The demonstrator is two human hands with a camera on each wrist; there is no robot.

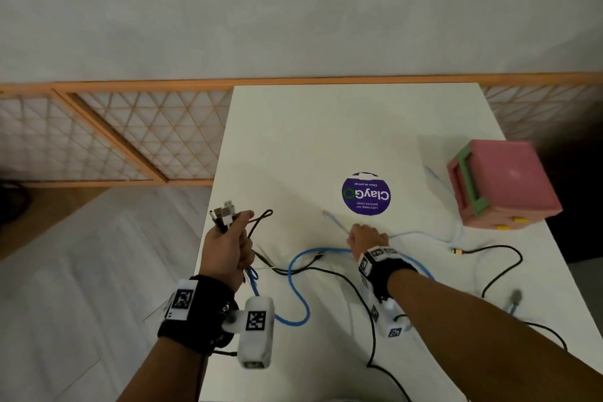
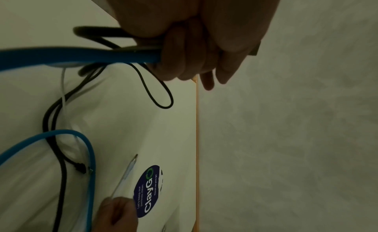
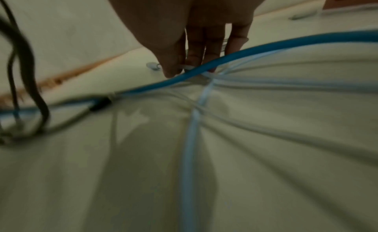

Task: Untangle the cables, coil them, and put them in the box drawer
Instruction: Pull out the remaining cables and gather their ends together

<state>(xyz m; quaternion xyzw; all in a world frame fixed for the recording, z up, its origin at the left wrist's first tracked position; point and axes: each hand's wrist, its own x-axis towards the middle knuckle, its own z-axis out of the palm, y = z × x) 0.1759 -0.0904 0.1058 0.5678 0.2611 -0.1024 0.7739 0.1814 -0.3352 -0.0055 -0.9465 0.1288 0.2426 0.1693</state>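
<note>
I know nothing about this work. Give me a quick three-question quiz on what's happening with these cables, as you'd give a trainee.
1. True or false: the left hand grips a bunch of cable ends, the blue cable among them.
2. Which cable does the right hand reach down to near its plug? A. black cable B. pale cable C. blue cable
3. Fill in: the pink box stands at the table's ____ edge.

Key
1. True; the left wrist view shows the fingers curled round blue and black cables.
2. B, the pale cable.
3. Right.
</note>
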